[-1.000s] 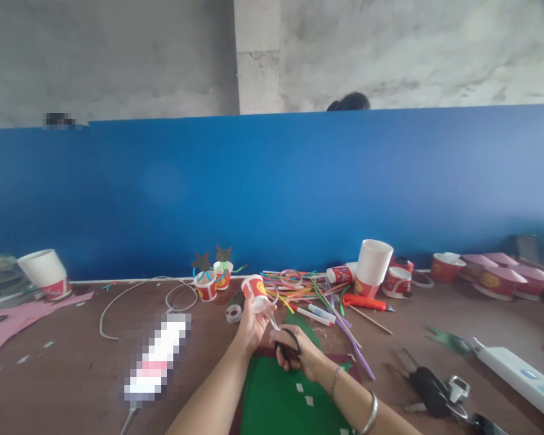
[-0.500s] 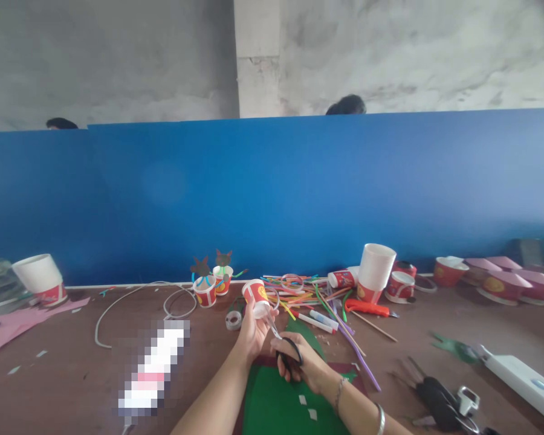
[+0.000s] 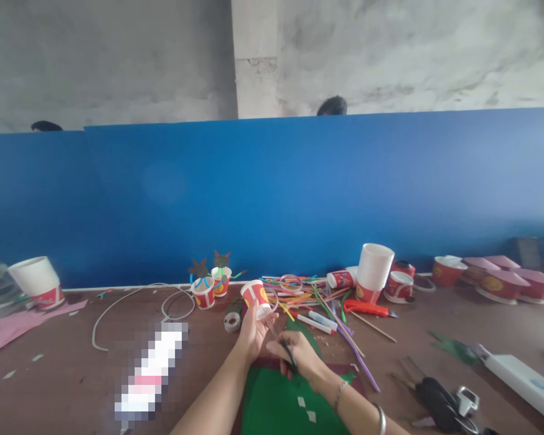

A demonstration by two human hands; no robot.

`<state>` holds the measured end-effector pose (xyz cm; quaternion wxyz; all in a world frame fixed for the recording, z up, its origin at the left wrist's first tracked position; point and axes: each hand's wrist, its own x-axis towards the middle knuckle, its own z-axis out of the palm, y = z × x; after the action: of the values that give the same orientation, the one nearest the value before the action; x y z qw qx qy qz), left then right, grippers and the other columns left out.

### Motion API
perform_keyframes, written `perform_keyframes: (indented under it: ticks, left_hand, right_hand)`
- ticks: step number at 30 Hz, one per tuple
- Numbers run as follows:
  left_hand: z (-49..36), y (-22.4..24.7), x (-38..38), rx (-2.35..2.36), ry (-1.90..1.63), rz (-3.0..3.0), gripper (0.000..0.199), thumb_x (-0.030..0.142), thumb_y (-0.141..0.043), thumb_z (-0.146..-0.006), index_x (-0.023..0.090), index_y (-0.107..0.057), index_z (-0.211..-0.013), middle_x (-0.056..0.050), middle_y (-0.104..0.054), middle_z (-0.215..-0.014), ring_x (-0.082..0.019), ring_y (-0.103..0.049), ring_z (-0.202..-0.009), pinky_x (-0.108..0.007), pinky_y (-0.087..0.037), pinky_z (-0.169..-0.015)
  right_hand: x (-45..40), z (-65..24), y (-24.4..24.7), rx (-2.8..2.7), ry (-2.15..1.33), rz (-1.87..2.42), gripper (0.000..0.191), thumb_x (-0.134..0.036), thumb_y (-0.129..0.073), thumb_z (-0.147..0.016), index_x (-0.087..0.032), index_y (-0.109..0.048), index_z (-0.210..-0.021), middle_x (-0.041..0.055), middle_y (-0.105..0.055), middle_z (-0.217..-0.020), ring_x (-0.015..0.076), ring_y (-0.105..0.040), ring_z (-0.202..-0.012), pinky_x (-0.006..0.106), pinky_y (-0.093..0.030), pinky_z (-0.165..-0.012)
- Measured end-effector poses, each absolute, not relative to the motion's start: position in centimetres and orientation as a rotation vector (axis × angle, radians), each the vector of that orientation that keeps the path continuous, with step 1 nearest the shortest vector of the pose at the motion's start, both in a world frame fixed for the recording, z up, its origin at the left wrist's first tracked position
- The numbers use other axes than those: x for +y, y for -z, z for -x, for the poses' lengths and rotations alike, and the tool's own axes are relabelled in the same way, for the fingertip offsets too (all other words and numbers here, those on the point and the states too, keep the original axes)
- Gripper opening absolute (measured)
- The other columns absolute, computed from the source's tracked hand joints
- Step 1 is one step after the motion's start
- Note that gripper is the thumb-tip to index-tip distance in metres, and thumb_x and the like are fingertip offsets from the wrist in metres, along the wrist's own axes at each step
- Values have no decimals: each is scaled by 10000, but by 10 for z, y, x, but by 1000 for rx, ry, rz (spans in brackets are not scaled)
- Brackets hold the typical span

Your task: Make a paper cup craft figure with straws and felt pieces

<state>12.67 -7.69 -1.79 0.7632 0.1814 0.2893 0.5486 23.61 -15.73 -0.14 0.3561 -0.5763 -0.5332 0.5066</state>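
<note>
My left hand (image 3: 255, 332) is wrapped round a red and white paper cup (image 3: 254, 296), tilted so its white rim points down toward me. In my right hand (image 3: 299, 353) is a pair of scissors (image 3: 290, 356) with black handles. Their blades reach up to the cup's lower rim, beside my left fingers; whether they touch the paper is hard to see. Under my hands lies a green sheet (image 3: 272, 399) with small pale scraps on it. A roll of tape (image 3: 232, 321) sits just left of the cup.
Colourful pipe cleaners (image 3: 294, 293) and markers (image 3: 315, 322) lie behind my hands. To the right stand a cup stack (image 3: 374, 272) and an orange utility knife (image 3: 367, 308). Two decorated cups (image 3: 204, 294) are at left. Keys (image 3: 435, 393) lie front right. A blue partition (image 3: 272, 199) closes off the back.
The scissors have turned in my right hand, and their handles now look closer together. The cup stays in my left hand, almost unmoved. The view has shifted slightly.
</note>
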Motion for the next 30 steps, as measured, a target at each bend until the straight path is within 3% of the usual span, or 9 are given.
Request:
perform_keyframes:
  ticks: [3,5,10,17,21,24,26,28,30]
  left_hand:
    - [-127,17,-78,614,-1200,-403,285,406,-616,-838,126,-569,-824,-42,-639,-632,-166,-653,-580,-248,-486,-594]
    - [-127,16,-79,593,-1194,-401,322,447,-601,-838,127,-572,-824,-51,-642,-640,-179,-659,-600,-258,-491,-599]
    - [-128,14,-81,548,-1193,-394,261,393,-524,-890,143,-576,-837,-44,-647,-667,-164,-656,-649,-243,-489,-619]
    - [-129,14,-83,562,-1106,-400,330,455,-448,-892,175,-585,-786,-28,-631,-671,-159,-629,-645,-251,-470,-619]
    - [-130,15,-81,598,-1102,-393,325,430,-445,-905,161,-587,-790,-36,-634,-665,-168,-643,-650,-255,-462,-633]
    - [-128,16,-79,604,-1093,-393,318,413,-459,-905,148,-591,-789,-49,-643,-683,-176,-656,-663,-263,-463,-656]
    - [-128,15,-80,597,-1084,-398,342,411,-440,-917,136,-594,-785,-58,-644,-691,-178,-658,-667,-267,-464,-668]
    - [-127,15,-80,584,-1080,-402,362,412,-414,-928,130,-599,-797,-61,-646,-700,-180,-658,-679,-269,-464,-680]
    - [-127,14,-81,572,-1086,-400,364,423,-397,-931,140,-602,-828,-55,-649,-723,-179,-655,-705,-272,-467,-697]
  right_hand:
    - [-157,-238,-6,-1603,-764,1707,237,-363,-717,-585,-193,-553,-573,8,-566,-500,139,-495,-490,247,-322,-477]
    - [-155,-240,-9,-1615,-690,1710,207,-322,-723,-575,-194,-559,-570,13,-587,-528,142,-501,-515,249,-326,-491]
    - [-152,-245,-4,-1302,-1438,1433,310,-476,-619,-684,-178,-538,-666,-31,-505,-400,86,-387,-333,200,-202,-376]
    - [-152,-243,-4,-813,-1940,983,412,-597,-502,-715,-186,-497,-746,-23,-515,-541,95,-487,-464,182,-125,-381]
    - [-153,-243,-4,-1243,-1458,1394,356,-537,-592,-664,-190,-516,-668,-19,-510,-502,107,-433,-444,212,-194,-421]
    - [-154,-245,-5,-1547,-802,1659,276,-395,-729,-545,-198,-550,-620,7,-559,-568,153,-486,-574,247,-276,-514]
    - [-155,-246,-6,-1578,-662,1701,269,-350,-756,-509,-198,-560,-612,20,-569,-604,168,-499,-624,253,-291,-540]
    - [-154,-246,-8,-1460,-962,1654,273,-403,-717,-565,-193,-551,-619,8,-533,-561,140,-475,-548,236,-274,-494]
    - [-153,-246,-10,-1192,-1486,1449,322,-500,-616,-658,-187,-541,-657,-20,-475,-518,100,-412,-450,206,-207,-423]
